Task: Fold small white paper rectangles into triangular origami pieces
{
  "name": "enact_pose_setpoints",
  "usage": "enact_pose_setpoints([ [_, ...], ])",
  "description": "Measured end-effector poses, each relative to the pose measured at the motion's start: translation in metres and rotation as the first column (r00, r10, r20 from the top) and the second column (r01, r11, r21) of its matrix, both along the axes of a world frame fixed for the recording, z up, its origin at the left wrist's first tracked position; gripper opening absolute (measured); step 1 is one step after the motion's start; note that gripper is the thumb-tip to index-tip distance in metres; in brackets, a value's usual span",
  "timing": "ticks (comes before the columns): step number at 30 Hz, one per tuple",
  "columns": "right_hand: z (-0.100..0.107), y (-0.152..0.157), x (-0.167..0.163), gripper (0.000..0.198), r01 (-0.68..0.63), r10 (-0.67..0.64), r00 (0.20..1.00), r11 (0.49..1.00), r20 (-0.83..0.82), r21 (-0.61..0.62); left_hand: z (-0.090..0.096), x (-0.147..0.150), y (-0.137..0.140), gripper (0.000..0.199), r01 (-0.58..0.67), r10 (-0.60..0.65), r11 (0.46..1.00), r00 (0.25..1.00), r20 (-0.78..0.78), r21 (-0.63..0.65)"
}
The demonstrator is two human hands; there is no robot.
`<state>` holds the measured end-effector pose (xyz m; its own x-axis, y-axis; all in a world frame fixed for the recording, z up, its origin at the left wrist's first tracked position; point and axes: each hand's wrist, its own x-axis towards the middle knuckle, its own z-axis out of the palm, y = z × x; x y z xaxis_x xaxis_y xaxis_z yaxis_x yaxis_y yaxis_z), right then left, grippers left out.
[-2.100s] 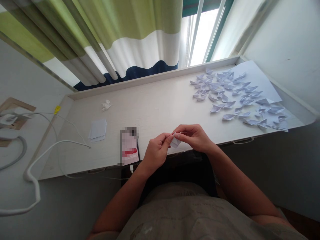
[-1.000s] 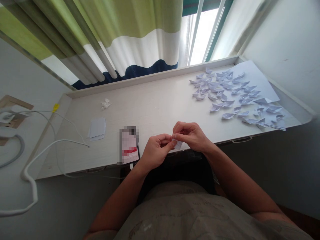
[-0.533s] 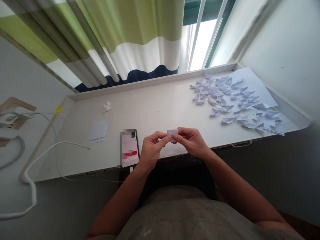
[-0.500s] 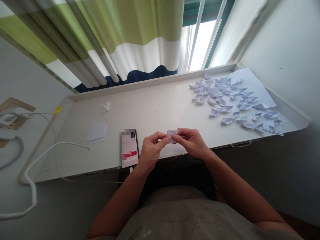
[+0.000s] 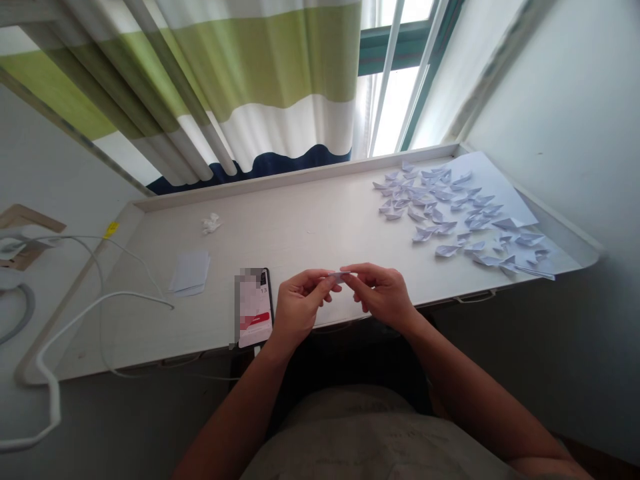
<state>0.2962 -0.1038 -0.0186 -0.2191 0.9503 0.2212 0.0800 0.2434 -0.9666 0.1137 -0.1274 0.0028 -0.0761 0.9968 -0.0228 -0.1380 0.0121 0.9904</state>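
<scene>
Between my two hands is a small folded piece of white paper point(image 5: 341, 275), seen nearly edge-on above the front of the desk. My left hand point(image 5: 305, 300) pinches its left end between thumb and fingers. Its right end is gripped by the thumb and fingers of my right hand point(image 5: 383, 293). The fingers cover much of the paper, so its folds are hard to make out. Off to the right, several small folded paper boats point(image 5: 435, 200) lie spread over the desk. A phone point(image 5: 255, 313) with a lit screen lies just left of my left hand.
A stack of cut white paper point(image 5: 190, 272) and a crumpled tissue point(image 5: 211, 223) rest on the left of the desk point(image 5: 300, 233). A large white sheet point(image 5: 493, 180) lies under some boats. White cables point(image 5: 95, 313) cross the left end. A curtain point(image 5: 280, 73) hangs behind.
The folded paper has been tilted from facing me to nearly edge-on, with both hands still pinching it. The view has tipped slightly, so the desk sits a little lower.
</scene>
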Motion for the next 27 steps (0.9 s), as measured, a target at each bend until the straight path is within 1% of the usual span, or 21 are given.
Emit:
enact_pose_setpoints([
  [2,-0.002,0.0,-0.001,0.029,-0.034,0.03,0.996,0.999,-0.081,-0.04,0.001,-0.001,0.0,0.019,-0.004,0.003,1.0,1.0,0.007,0.021],
  [3,-0.002,0.0,-0.002,0.028,-0.058,0.054,0.991,0.998,-0.121,-0.03,0.002,-0.002,-0.001,0.018,-0.002,0.001,0.999,1.0,0.017,0.036],
  [5,-0.001,0.001,-0.002,0.023,-0.088,0.092,0.98,0.996,-0.174,0.029,0.002,-0.004,-0.001,0.018,0.005,-0.008,0.998,0.999,0.049,0.061],
  [8,0.001,0.003,0.0,0.016,-0.077,0.093,0.985,0.991,-0.148,0.109,0.003,-0.005,-0.003,0.019,0.016,-0.021,0.998,0.997,0.079,0.061],
  [12,-0.003,0.007,0.002,0.018,-0.097,0.111,0.98,0.991,-0.167,0.088,0.007,-0.006,-0.004,0.019,0.035,-0.035,0.999,0.997,0.064,0.012],
  [15,-0.007,0.01,0.004,0.017,-0.128,0.141,0.978,0.988,-0.157,0.088,0.008,-0.007,-0.004,0.016,0.037,-0.037,0.999,0.999,0.026,-0.01],
  [18,-0.009,0.013,0.005,0.015,-0.119,0.129,0.982,0.99,-0.141,0.08,0.005,-0.008,-0.005,0.018,0.066,-0.066,0.998,0.996,-0.052,-0.007],
  [23,-0.008,0.016,0.003,0.024,-0.103,0.105,0.979,0.994,-0.172,0.024,-0.001,-0.005,-0.007,0.017,0.085,-0.073,0.995,0.978,-0.197,0.051],
  [25,-0.007,0.017,0.001,0.027,-0.083,0.083,0.979,0.997,-0.188,0.011,-0.003,-0.003,-0.007,0.016,0.074,-0.057,0.995,0.972,-0.226,0.064],
  [27,-0.005,0.017,-0.001,0.03,-0.069,0.067,0.971,0.998,-0.228,-0.001,-0.006,-0.001,-0.006,0.017,0.063,-0.047,0.996,0.973,-0.225,0.064],
])
